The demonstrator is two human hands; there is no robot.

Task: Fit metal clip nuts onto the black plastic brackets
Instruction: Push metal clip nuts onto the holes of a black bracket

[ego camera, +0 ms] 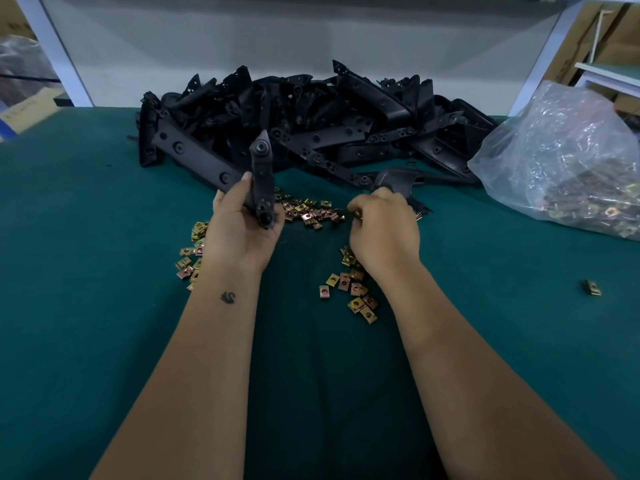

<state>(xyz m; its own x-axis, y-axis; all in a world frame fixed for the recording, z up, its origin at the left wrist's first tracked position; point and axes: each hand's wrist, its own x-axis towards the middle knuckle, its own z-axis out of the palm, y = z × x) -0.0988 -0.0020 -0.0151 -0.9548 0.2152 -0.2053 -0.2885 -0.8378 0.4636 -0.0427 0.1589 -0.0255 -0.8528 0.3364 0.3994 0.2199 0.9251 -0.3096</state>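
A: Left hand (242, 226) wrapped round one black bracket (261, 178), held upright, lower end tipped toward the body. Probably to show the mounting edge for a nut.

B: Right hand (382, 230) curled, knuckles up, over the loose clip nuts (311, 213) on the green mat (104, 237). Something small and coppery pinched at the fingertips (356, 213), likely one clip nut; hard to be sure.

A: Not yet fitted, then. Bracket pile (311, 123) heaped just behind, within easy reach.

B: More nuts scattered under both wrists; spare stock in the plastic bag (561, 157) off right. One stray nut (591, 287) lying well apart.
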